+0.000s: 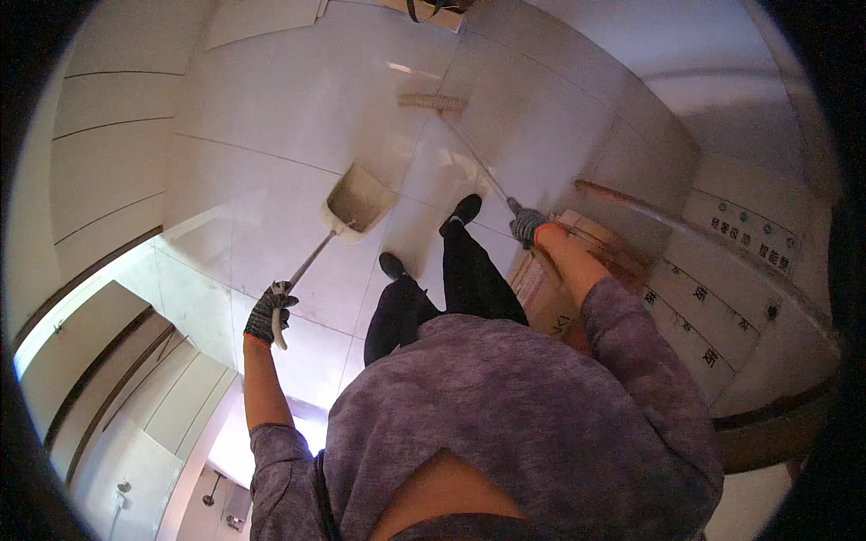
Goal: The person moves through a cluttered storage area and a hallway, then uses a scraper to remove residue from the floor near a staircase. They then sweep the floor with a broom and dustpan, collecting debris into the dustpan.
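My left hand (269, 312), in a grey knit work glove with an orange cuff, grips the handle of a long-handled dustpan (357, 201). The pale pan rests on the floor left of my feet, with some dust or debris inside that is too small to make out. My right hand (527, 226), gloved alike, is closed around the thin handle of a broom (433, 103). The broom's beige head is farther out on the floor, beyond the dustpan and to its right. It looks slightly blurred.
Large pale tiles (284, 182) cover the floor. Cardboard boxes (541, 297) stand close by my right leg. A curved reddish-brown edge (609, 193) runs along the right, near boxes bearing writing (703, 297). Pale panels (115, 149) line the left, beside a doorway (88, 297).
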